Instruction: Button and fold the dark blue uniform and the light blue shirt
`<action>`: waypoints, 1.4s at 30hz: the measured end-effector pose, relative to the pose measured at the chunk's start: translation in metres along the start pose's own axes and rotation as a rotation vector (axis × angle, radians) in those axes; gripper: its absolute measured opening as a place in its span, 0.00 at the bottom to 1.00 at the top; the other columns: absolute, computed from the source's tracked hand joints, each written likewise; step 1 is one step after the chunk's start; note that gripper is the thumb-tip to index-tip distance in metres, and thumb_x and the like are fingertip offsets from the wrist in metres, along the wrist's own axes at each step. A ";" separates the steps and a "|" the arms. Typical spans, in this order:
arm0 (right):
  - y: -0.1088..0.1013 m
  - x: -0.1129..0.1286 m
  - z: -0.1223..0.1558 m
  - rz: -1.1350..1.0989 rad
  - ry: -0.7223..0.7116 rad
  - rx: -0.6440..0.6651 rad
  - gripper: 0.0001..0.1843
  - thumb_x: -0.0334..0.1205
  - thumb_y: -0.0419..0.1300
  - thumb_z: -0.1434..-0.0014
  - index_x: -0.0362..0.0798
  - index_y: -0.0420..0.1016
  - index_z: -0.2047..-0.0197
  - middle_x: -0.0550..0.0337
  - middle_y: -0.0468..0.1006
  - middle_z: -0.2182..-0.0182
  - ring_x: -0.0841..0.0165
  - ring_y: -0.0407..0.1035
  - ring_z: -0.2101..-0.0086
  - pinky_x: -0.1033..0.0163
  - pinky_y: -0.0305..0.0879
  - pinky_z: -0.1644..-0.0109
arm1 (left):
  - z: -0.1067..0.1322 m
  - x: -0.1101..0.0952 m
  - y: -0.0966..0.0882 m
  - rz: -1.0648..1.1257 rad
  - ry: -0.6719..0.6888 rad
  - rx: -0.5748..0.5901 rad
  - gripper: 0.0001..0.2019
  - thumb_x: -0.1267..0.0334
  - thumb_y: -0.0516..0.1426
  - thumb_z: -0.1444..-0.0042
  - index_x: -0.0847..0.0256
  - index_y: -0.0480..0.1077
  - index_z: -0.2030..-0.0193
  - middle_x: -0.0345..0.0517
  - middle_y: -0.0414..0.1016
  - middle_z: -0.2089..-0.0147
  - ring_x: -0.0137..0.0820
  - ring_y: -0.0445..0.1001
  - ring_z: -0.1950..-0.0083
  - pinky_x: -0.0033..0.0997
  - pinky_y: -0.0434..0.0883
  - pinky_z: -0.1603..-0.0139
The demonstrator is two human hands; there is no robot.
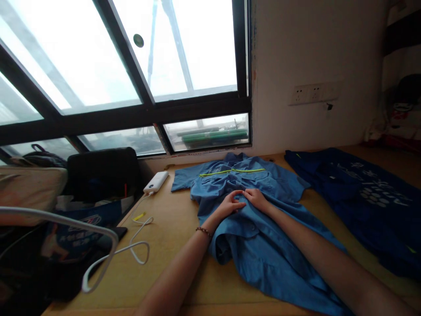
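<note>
A blue short-sleeved work shirt (266, 245) with yellow-green piping across the chest lies front up on the wooden table. Its collar points toward the window, and the lower part is rumpled and lifted into folds. My left hand (231, 203), with a beaded bracelet on the wrist, pinches the cloth at the middle of the front. Close against it, my right hand (255, 199) grips the same stretch of the shirt, fingertips nearly meeting the left ones. What lies between the fingertips is too small to make out. A button shows on the fabric below the hands.
Dark blue clothing (371, 193) with white print is spread on the right of the table (171, 237). A white power bank (155, 182) with a looping white cable (112, 237) lies at left. Bags and a black chair back (103, 171) stand beyond the left edge; a window is behind.
</note>
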State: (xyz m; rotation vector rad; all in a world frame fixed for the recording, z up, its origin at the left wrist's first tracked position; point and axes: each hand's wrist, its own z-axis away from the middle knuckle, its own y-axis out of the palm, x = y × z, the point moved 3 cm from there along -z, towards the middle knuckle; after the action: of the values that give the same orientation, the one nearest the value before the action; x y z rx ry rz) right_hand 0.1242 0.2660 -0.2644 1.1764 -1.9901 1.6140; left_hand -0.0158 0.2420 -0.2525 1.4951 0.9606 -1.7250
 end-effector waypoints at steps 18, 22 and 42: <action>0.001 0.013 0.009 0.153 -0.016 0.054 0.18 0.44 0.50 0.43 0.47 0.65 0.81 0.62 0.67 0.82 0.72 0.59 0.78 0.66 0.46 0.73 | 0.070 -0.029 0.028 0.155 -0.111 0.297 0.22 0.58 0.59 0.55 0.61 0.64 0.52 0.39 0.67 0.76 0.22 0.65 0.81 0.19 0.60 0.82; -0.004 0.016 0.007 0.155 0.036 0.042 0.14 0.43 0.53 0.45 0.47 0.64 0.80 0.61 0.68 0.81 0.72 0.60 0.77 0.66 0.48 0.73 | 0.078 -0.029 0.036 0.282 -0.168 0.404 0.17 0.57 0.58 0.52 0.65 0.66 0.59 0.49 0.73 0.70 0.26 0.71 0.76 0.24 0.68 0.74; -0.018 0.062 0.091 -0.488 0.194 -0.061 0.08 0.41 0.60 0.53 0.45 0.72 0.75 0.62 0.71 0.79 0.69 0.65 0.75 0.65 0.60 0.70 | 0.062 -0.006 0.041 0.499 -0.128 0.375 0.23 0.53 0.47 0.45 0.62 0.51 0.46 0.53 0.73 0.66 0.41 0.74 0.62 0.43 0.67 0.62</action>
State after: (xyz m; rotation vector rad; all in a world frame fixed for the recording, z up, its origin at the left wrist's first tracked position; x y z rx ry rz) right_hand 0.1218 0.1577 -0.2380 1.2997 -1.4750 1.3469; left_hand -0.0120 0.1676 -0.2464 1.6539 0.1688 -1.6495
